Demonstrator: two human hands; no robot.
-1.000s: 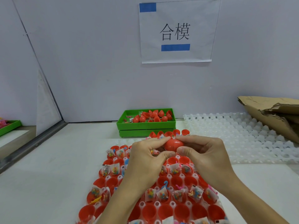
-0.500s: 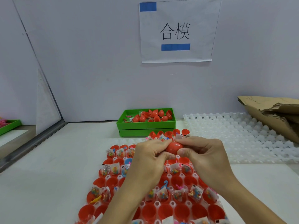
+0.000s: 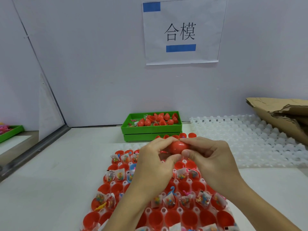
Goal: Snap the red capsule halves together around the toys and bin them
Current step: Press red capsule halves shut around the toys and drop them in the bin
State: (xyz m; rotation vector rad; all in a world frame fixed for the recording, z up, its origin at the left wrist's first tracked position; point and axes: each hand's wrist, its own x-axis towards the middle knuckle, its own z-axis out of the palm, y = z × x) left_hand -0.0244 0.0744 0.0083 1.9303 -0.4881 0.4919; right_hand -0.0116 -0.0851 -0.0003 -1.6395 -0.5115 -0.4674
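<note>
A red capsule [image 3: 178, 147] is held above the tray between both hands. My left hand [image 3: 155, 162] pinches its left side with thumb and fingers, and my right hand [image 3: 211, 160] pinches its right side. Below lies a white holder tray [image 3: 164, 210] filled with open red capsule halves [image 3: 188, 218], several holding small bagged toys [image 3: 170, 200]. Behind, the green bin [image 3: 150, 128] holds several red capsules [image 3: 158, 120] and loose halves. Part of the capsule is hidden by my fingers.
An empty white holder tray [image 3: 250, 139] lies at the right, with torn cardboard [image 3: 283, 117] on its far corner. A second green tray [image 3: 10, 133] sits at the far left beyond a metal rail [image 3: 35, 147]. A paper sign [image 3: 181, 30] hangs on the back wall.
Both hands stayed pressed on the capsule, and they shifted slightly away from me along with it.
</note>
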